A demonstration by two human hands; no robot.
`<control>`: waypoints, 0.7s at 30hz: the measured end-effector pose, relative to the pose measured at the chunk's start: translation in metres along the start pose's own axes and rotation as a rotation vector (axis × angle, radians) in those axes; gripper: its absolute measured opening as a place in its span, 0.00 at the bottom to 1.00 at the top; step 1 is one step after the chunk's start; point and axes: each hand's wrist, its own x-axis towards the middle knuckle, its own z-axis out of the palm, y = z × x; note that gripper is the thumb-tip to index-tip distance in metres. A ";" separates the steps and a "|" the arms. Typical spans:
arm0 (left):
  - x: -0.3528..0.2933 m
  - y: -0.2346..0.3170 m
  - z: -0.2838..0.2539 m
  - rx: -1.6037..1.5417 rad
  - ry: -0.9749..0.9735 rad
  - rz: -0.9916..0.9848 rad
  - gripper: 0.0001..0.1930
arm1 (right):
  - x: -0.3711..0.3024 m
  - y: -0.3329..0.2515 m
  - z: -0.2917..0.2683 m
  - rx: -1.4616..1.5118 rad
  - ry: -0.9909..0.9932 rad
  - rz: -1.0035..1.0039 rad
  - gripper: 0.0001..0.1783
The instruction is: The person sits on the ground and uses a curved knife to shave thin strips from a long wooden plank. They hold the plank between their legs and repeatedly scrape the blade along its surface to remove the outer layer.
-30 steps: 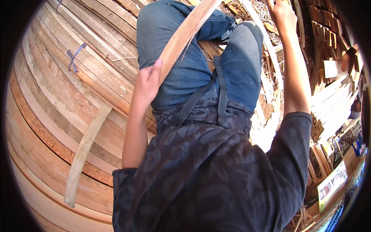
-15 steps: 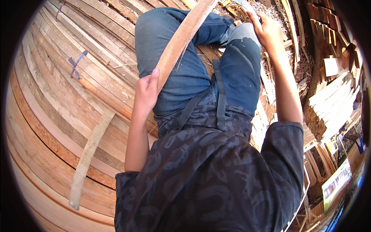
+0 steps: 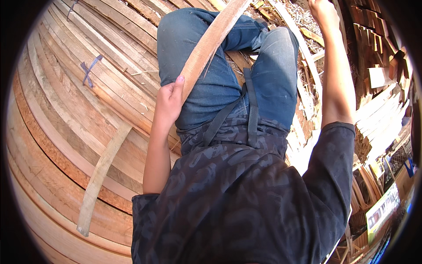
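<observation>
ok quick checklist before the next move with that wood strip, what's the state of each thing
1. Left hand grips the wood strip, thumb up along its edge: ok.
2. Strip lies across the left thigh of the blue jeans: ok.
3. Right hand reaches out toward the scrap pile at the top; what it holds or touches: cannot tell.
4. Far end of the strip runs out of view: cannot tell.
5. A loose slat lies across the stacked boards to the left, apart from both hands: ok.
</observation>
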 end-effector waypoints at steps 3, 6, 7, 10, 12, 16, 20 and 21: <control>0.003 -0.005 0.002 -0.062 0.046 -0.005 0.31 | -0.014 0.006 -0.018 -0.029 -0.063 -0.154 0.18; 0.003 0.003 -0.005 -0.022 -0.021 -0.079 0.31 | -0.045 -0.008 -0.029 0.083 -0.158 -0.089 0.35; 0.003 0.006 -0.004 -0.051 -0.020 -0.090 0.32 | -0.054 -0.013 -0.032 0.116 -0.209 -0.075 0.36; 0.005 -0.009 -0.004 -0.108 -0.006 -0.055 0.32 | -0.081 -0.020 -0.014 0.305 -0.317 0.085 0.37; 0.007 0.004 -0.013 -0.155 -0.088 -0.198 0.30 | -0.109 -0.027 -0.005 0.606 -0.259 0.124 0.33; 0.009 0.011 -0.034 -0.381 -0.305 -0.383 0.28 | -0.166 -0.070 0.006 0.866 -0.373 0.311 0.31; 0.007 0.009 -0.045 -0.467 -0.443 -0.380 0.28 | -0.206 -0.120 -0.013 1.287 -0.410 0.303 0.29; 0.007 0.004 -0.051 -0.532 -0.554 -0.348 0.28 | -0.209 -0.129 -0.017 1.305 -0.419 0.293 0.28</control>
